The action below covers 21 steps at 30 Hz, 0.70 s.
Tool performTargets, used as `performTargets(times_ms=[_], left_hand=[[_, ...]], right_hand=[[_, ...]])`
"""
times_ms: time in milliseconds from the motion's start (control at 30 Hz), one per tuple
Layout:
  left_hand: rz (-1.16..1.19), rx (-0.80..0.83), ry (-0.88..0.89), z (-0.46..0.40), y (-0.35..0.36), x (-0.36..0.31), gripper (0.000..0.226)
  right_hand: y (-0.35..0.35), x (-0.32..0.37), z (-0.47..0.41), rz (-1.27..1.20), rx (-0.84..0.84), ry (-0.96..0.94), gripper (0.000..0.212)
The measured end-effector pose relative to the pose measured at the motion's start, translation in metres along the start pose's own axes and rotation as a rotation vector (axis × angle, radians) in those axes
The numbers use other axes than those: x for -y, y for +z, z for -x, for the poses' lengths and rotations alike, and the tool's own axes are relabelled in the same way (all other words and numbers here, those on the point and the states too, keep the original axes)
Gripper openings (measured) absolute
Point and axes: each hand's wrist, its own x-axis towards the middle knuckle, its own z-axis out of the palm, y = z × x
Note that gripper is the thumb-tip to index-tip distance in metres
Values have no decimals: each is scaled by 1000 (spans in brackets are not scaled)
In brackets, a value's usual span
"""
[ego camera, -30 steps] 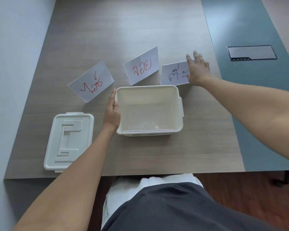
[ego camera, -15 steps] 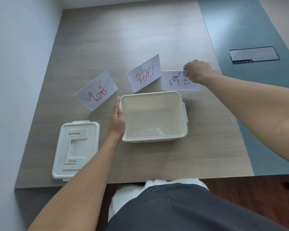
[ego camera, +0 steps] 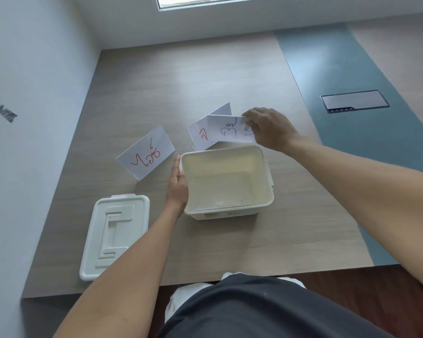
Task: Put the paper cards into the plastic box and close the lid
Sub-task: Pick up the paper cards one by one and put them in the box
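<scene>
One card (ego camera: 230,130), black writing, now lifted off the table (ego camera: 230,76) & held above the box's (ego camera: 266,181) far rim, overlapping the middle card (ego camera: 200,134); it stood at far right before. Right hand (ego camera: 270,129) fingers pinched on its right end. Left hand (ego camera: 177,184) flat, fingers together, stays vs box's left wall. Box empty. Left card (ego camera: 145,152) & lid (ego camera: 115,235) unmoved.

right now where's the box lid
In the head view the lid lies flat on the table, near its front-left edge, left of the open box and the left hand.
</scene>
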Motion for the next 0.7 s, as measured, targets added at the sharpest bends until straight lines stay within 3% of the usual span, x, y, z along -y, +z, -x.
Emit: performTargets(times_ms=[300, 700], left_hand=[[17, -3, 35, -5, 0, 2, 48], [50, -13, 2, -8, 1, 2, 47]], right_hand=[[-9, 49, 20, 68, -28, -357, 17], [48, 67, 93, -22, 267, -251, 23]])
